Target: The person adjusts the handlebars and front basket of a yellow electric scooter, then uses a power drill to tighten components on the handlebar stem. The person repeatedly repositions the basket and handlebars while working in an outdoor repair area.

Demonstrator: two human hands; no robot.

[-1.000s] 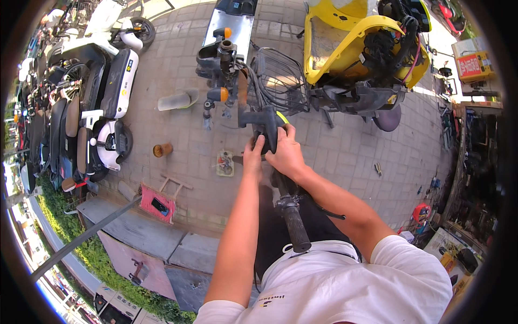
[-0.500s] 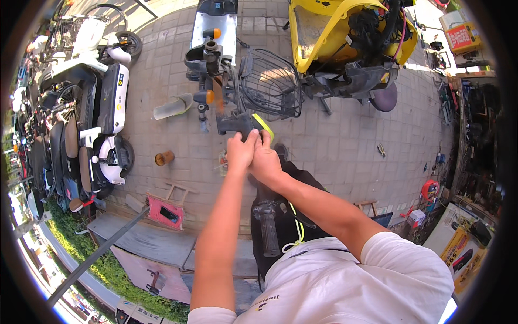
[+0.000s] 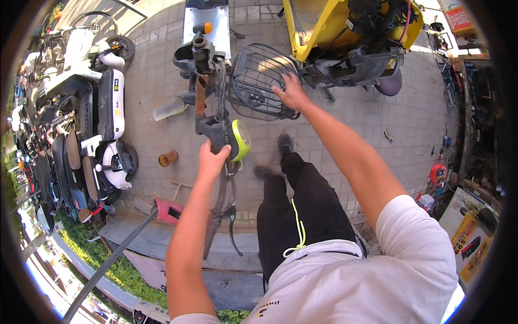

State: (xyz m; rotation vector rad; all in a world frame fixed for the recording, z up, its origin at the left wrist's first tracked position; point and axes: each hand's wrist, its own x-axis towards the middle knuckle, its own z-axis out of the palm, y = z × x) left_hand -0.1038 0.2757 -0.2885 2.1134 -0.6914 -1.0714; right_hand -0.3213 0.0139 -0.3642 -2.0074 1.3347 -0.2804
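A black wire basket [image 3: 257, 100] hangs on the front of a stripped scooter frame [image 3: 200, 54]. My right hand [image 3: 294, 94] is at the basket's right side, its fingers spread over the wires and the thumb apart from them. Below the basket is a headlight [image 3: 241, 140] with a bright yellow-green rim and a dark housing. My left hand [image 3: 213, 159] is closed around the lower part of that housing, thumb on the headlight's side. A handlebar with a brake lever [image 3: 233, 232] extends from it toward my left forearm. The fingertips of my left hand are partly hidden.
A yellow scooter body [image 3: 318, 38] with exposed wiring stands at the far right. White and black scooters [image 3: 110, 102] line the left. A rusty can [image 3: 168, 158], a clear plastic piece [image 3: 168, 109] and pliers [image 3: 388, 135] lie on the paving. A pole [image 3: 108, 267] slants at the lower left.
My right hand has left the headlight and moved up and right onto the basket. My left hand stays at the headlight, which has swung round with the handlebar, away from my body to the left.
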